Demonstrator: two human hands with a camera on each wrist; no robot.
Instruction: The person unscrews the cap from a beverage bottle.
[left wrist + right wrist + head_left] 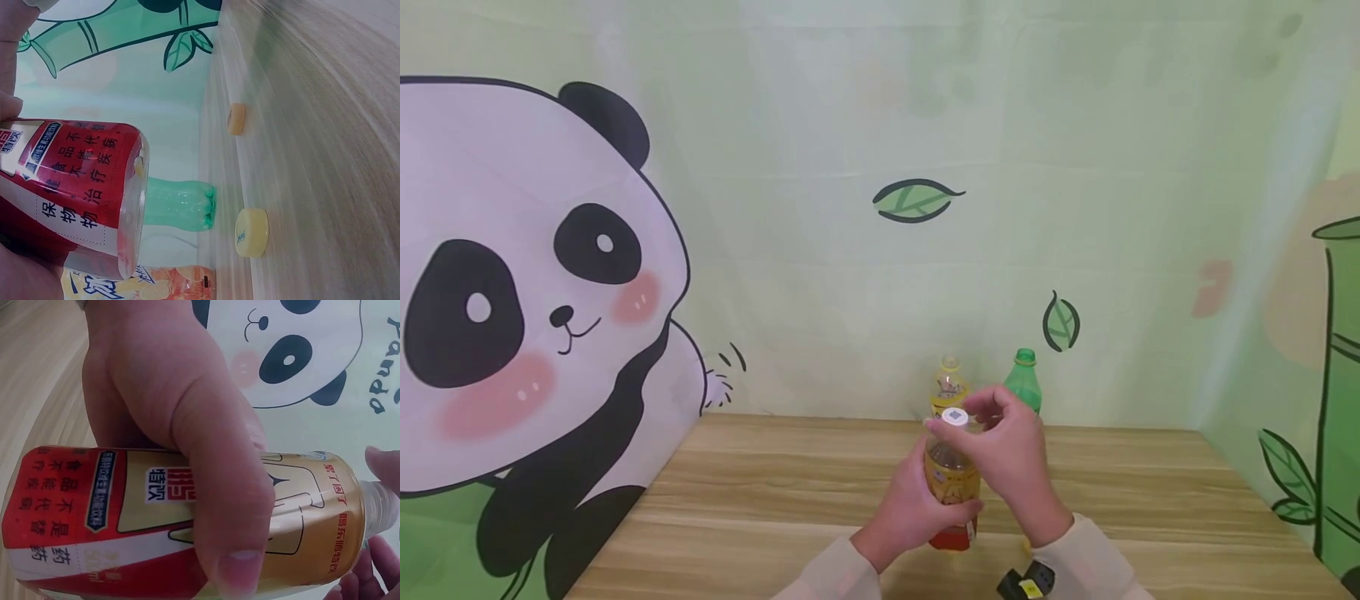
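Note:
My left hand (913, 500) is wrapped around the body of a plastic drink bottle (951, 479) with a gold and red label. Its base (134, 200) hangs over the table in the left wrist view. At the top, the thumb and forefinger of my right hand (1011, 450) pinch a white cap (955, 415) with a printed square code. The right wrist view shows the clear neck (377, 506) between right-hand fingers at the image edge, the cap itself out of sight. Left-hand fingers (228, 487) cross the label there.
Behind the hands stand an uncapped bottle with a yellow label (949, 385) and an uncapped green bottle (1022, 387). A yellow cap (252, 232) and an orange cap (236, 119) lie on the wooden table (760, 500). A panda-print backdrop (820, 275) rises behind the table.

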